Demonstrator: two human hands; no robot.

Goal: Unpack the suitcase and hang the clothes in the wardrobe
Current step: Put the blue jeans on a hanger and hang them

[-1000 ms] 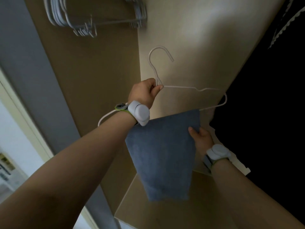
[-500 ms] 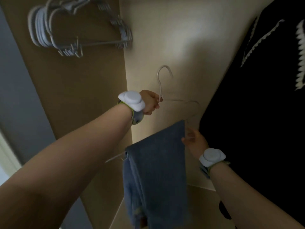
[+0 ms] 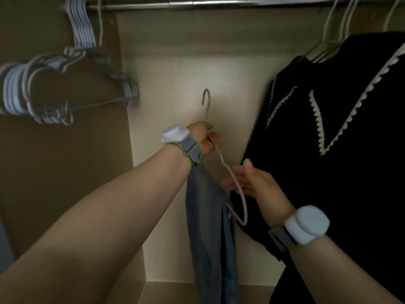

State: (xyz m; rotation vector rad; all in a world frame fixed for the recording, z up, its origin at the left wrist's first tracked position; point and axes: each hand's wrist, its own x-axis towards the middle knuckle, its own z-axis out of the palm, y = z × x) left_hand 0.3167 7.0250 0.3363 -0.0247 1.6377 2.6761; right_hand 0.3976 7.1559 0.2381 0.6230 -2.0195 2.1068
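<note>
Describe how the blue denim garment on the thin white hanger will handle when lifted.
Likely floppy: the blue denim garment hangs limp in long folds. It may slip, being only draped over the thin white hanger and its slim bar.

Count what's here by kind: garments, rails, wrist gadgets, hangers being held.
Garments: 2, the blue denim garment and the black garment
Rails: 1, the metal rail
Wrist gadgets: 2, the left wrist gadget and the right wrist gadget
Held hangers: 1, the pale hanger
Total: 6
The empty hangers bunched at the left are too tightly stacked to count.
</note>
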